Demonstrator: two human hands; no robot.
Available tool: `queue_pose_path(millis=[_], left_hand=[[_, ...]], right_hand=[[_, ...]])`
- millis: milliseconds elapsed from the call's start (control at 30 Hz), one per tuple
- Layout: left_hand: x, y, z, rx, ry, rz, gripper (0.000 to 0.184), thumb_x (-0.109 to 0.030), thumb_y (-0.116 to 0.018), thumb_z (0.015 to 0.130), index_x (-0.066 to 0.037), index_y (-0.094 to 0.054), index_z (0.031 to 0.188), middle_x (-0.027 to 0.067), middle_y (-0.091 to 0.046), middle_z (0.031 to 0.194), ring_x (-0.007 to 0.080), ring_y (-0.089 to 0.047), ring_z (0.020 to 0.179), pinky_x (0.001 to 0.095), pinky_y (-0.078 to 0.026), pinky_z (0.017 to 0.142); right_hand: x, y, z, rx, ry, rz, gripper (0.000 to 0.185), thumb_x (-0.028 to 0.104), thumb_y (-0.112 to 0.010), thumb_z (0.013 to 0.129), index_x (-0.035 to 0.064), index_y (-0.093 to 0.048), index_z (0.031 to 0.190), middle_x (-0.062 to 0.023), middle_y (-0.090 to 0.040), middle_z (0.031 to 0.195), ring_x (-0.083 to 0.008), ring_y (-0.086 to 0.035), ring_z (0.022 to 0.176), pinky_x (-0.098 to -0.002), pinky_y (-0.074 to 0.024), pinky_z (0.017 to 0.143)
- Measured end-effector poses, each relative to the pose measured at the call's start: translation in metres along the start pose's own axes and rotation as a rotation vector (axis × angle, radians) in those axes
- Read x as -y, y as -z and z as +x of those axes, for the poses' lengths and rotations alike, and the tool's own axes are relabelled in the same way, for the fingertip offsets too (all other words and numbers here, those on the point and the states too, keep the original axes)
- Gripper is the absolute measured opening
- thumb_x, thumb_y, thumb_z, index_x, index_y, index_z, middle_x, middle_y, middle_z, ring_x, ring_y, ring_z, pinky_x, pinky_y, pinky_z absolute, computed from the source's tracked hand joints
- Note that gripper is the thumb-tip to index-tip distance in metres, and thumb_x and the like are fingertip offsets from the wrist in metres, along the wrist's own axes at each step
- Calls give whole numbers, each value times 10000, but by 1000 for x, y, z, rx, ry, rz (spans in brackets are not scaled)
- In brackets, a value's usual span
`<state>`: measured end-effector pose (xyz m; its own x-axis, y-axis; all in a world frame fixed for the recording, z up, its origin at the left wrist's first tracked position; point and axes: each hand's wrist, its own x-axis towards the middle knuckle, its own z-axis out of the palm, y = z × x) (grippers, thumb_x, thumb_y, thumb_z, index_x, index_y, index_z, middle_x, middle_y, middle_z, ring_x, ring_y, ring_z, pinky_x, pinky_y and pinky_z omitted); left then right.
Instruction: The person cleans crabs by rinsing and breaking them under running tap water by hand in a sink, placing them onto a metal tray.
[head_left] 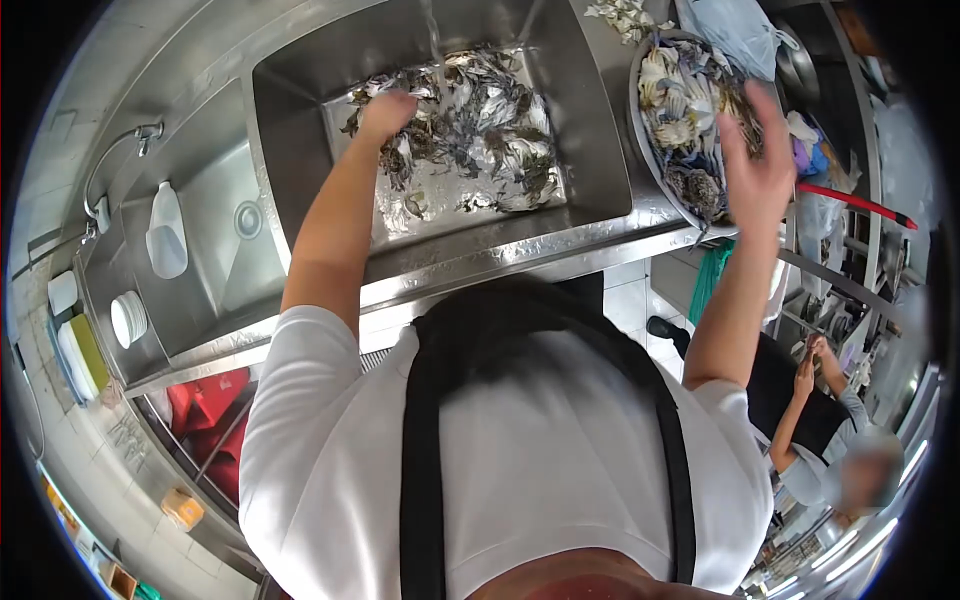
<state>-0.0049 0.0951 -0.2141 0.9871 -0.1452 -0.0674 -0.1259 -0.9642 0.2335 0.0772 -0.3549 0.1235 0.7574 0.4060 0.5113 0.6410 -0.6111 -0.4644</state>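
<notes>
My left hand (388, 115) is down in the deep steel sink (300, 130), at the left side of a wet heap of crab pieces (490, 130). It looks curled, with its fingertips hidden, so what it grips cannot be made out. My right hand (758, 160) hovers at the right side of a round metal basin (645, 150), thumb and fingers apart and nothing visible between them. Crabs with pale undersides and dark shells (690, 110) fill that basin. Water streams into the sink from above.
A shallower sink to the left holds a white plastic jug (167, 240); white bowls (129, 318) stand near it. Beyond the basin lie a plastic bag (735, 35) and more pale pieces (625, 15). A red-handled tool (860, 203) juts out right. Another person (800, 410) stands behind me, right.
</notes>
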Motion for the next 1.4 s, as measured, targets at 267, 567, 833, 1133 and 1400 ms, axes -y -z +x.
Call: queue_pose_path(millis=[267,567,833,1133,1400], left_hand=[[24,-183,-123,177,968,-270,332,-297,-586,876,-3,-739,872,216,-707,937,373,-679,930,437,-540,788],[21,-174,-36,-19,1031,-423,448,-225,-685,804,-16,-571,1183,222,-546,1284,395,-555,1150,441,-463,983],[-3,-176,-51,-207,1086,-813,413,-190,-705,753,-5,-604,1109,109,-677,835,244,-648,724,346,-506,641],[-146,81,-58,-187,604,-1764,307,-70,-666,853,-30,-630,1156,3,-652,926,85,-583,755,250,-486,665],[-173,123,-85,-368,500,-1862,273,-111,-651,915,34,-617,1143,56,-675,986,128,-629,833,269,-521,766]], right_hand=[[30,-106,-94,379,-59,221,343,71,-773,779,-11,-653,1090,-188,-649,1127,-343,-643,1010,-375,-520,870],[18,-165,-125,569,-107,248,280,94,-760,792,-6,-667,1037,-170,-664,1067,-331,-662,948,-372,-546,817],[22,-195,-133,656,-468,486,298,191,-723,858,-18,-658,1059,-140,-674,972,-212,-651,838,-294,-514,752],[56,-226,-98,656,-995,1071,504,331,-701,901,13,-559,1266,-40,-650,1098,-157,-624,986,-289,-502,829],[66,-223,-103,506,-921,1451,320,117,-674,909,-5,-582,1190,-70,-656,1052,-148,-641,916,-301,-535,817]])
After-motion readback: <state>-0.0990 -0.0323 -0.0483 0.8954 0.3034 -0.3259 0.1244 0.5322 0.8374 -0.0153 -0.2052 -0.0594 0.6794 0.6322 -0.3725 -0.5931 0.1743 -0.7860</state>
